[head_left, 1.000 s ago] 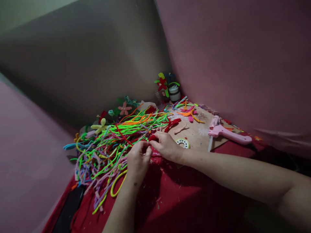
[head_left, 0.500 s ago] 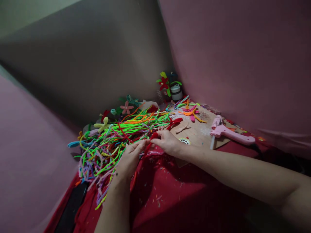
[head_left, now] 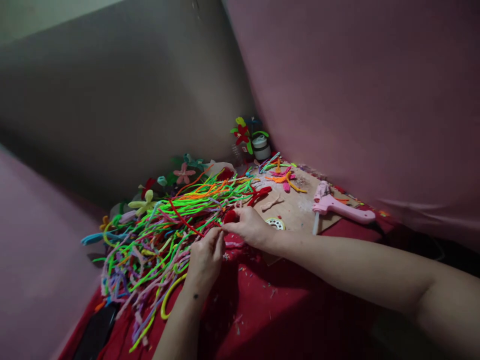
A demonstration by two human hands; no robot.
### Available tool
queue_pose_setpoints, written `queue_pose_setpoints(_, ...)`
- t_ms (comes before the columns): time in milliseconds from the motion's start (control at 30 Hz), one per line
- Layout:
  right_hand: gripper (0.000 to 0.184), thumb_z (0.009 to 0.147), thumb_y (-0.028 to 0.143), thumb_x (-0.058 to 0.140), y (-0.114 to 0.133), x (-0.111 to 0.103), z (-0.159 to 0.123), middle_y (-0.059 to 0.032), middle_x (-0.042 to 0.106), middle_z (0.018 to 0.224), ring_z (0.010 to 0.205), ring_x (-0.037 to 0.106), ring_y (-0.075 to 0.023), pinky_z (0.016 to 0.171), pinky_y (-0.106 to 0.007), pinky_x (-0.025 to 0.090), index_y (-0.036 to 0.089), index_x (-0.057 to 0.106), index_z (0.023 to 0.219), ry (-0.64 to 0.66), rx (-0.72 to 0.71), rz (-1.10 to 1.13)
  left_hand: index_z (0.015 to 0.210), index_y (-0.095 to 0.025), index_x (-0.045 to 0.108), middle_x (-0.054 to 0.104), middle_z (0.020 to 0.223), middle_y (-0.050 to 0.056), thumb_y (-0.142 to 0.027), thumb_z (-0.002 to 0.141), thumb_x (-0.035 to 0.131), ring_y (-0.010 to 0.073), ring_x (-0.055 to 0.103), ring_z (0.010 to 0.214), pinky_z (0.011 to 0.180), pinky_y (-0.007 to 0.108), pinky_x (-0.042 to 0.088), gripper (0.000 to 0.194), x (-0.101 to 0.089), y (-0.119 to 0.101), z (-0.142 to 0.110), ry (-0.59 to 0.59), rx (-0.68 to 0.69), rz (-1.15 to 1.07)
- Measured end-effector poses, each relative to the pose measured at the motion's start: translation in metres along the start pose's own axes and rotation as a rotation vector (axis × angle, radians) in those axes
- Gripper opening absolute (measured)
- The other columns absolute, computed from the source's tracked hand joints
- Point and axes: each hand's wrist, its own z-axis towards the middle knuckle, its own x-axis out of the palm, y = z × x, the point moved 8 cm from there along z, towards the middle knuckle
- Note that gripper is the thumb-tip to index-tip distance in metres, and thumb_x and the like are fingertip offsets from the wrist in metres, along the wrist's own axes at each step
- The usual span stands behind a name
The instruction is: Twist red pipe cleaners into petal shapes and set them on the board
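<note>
My left hand (head_left: 204, 257) and my right hand (head_left: 249, 227) meet fingertip to fingertip over a red cloth (head_left: 285, 305). Both are pinched on a red pipe cleaner (head_left: 229, 216), whose curled end shows just above my right fingers. A big loose pile of pipe cleaners (head_left: 161, 235) in green, purple, orange and red lies right beside and under my left hand. A yellow loop (head_left: 168, 296) of pipe cleaner lies by my left wrist.
A cardboard sheet (head_left: 296, 207) carries a pink glue gun (head_left: 339, 207), a tape roll (head_left: 276, 223) and orange and pink pipe-cleaner pieces (head_left: 283, 179). Finished pipe-cleaner flowers (head_left: 183, 173) line the wall. A small white jar (head_left: 261, 146) stands in the corner. A black object (head_left: 95, 332) lies at lower left.
My left hand has drawn back toward me and closed its fingers on the red pipe cleaner; my right hand stays pinched on it. The view has shifted a little to the right.
</note>
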Motion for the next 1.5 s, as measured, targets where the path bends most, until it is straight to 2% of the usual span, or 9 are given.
queue_pose_setpoints(133,0.01,0.069,0.016,0.056,0.004,-0.014,-0.001,0.0026,0.054,0.057,0.058,0.047,-0.0094,0.061,-0.022,0.037,0.014,0.057,0.059,-0.149,-0.002,-0.123,0.085,-0.017,0.061,0.063,0.06,0.003,-0.029,0.082,0.038,0.0144,0.055,0.051,0.052,0.023,0.035,0.026,0.002,-0.006,-0.002,0.011,0.05,0.098)
queue_pose_setpoints(267,0.009,0.067,0.015,0.058,-0.001,-0.022,0.004,0.0042,0.051,0.055,0.056,0.045,-0.0082,0.059,-0.021,0.036,0.013,0.055,0.059,-0.231,0.036,0.021,0.079,-0.02,0.063,0.063,0.057,0.003,-0.025,0.078,0.04,0.0148,0.056,0.051,0.052,0.023,0.033,0.023,-0.009,-0.003,-0.001,-0.077,0.045,0.259)
queue_pose_setpoints(500,0.038,0.077,0.046,0.054,-0.001,0.005,-0.013,0.004,0.045,0.048,0.045,0.038,-0.0062,0.047,-0.021,0.029,0.014,0.054,0.057,-0.02,0.127,0.187,0.073,-0.018,0.064,0.059,0.054,0.0,-0.039,0.071,0.049,0.0127,0.049,0.048,0.049,0.022,0.036,0.026,-0.035,0.016,0.043,-0.045,-0.117,-0.071)
queue_pose_setpoints(733,0.043,0.083,0.041,0.051,0.051,0.037,-0.053,0.0006,0.051,0.049,0.049,0.043,-0.008,0.048,-0.023,0.027,0.014,0.052,0.048,0.189,-0.525,-0.385,0.066,-0.018,0.059,0.056,0.051,-0.001,-0.037,0.081,0.038,0.0114,0.049,0.047,0.051,0.021,0.037,0.032,0.021,-0.027,0.101,0.155,0.077,0.097)
queue_pose_setpoints(900,0.042,0.086,0.041,0.046,0.049,0.044,-0.053,-0.0013,0.06,0.055,0.055,0.053,-0.0111,0.046,-0.025,0.028,0.015,0.06,0.056,0.181,-0.652,-0.62,0.079,-0.021,0.066,0.065,0.062,0.004,-0.034,0.079,0.046,0.017,0.059,0.062,0.061,0.025,0.037,0.024,0.046,-0.037,0.119,0.148,0.1,0.248)
queue_pose_setpoints(1000,0.041,0.086,0.041,0.046,0.049,0.044,-0.051,-0.0012,0.061,0.056,0.056,0.055,-0.0116,0.045,-0.025,0.027,0.015,0.062,0.057,0.189,-0.625,-0.665,0.097,-0.02,0.066,0.069,0.074,0.009,-0.035,0.08,0.046,0.0213,0.062,0.07,0.063,0.027,0.037,0.03,0.035,-0.028,0.118,0.066,0.048,0.334)
queue_pose_setpoints(1267,0.041,0.085,0.042,0.047,0.045,0.053,-0.059,-0.002,0.064,0.058,0.056,0.058,-0.0126,0.044,-0.025,0.025,0.017,0.063,0.057,0.27,-0.646,-0.698,0.086,-0.021,0.07,0.072,0.081,0.005,-0.039,0.078,0.046,0.0175,0.064,0.073,0.063,0.023,0.04,0.031,-0.016,0.013,0.081,-0.01,-0.082,0.33)
queue_pose_setpoints(1400,0.036,0.084,0.034,0.05,0.042,0.06,-0.068,-0.0036,0.064,0.055,0.056,0.058,-0.0124,0.047,-0.025,0.027,0.015,0.063,0.056,0.348,-0.703,-0.694,0.086,-0.019,0.07,0.071,0.074,0.004,-0.04,0.074,0.048,0.0178,0.063,0.069,0.06,0.023,0.041,0.033,-0.048,0.048,0.058,-0.152,-0.279,0.235)
queue_pose_setpoints(1500,0.037,0.084,0.034,0.049,0.037,0.064,-0.072,-0.0044,0.064,0.054,0.052,0.056,-0.0129,0.045,-0.026,0.024,0.016,0.063,0.055,0.396,-0.682,-0.702,0.08,-0.018,0.069,0.066,0.06,0.002,-0.039,0.071,0.049,0.0169,0.061,0.059,0.057,0.023,0.041,0.03,-0.047,0.074,0.044,-0.113,-0.38,0.143)
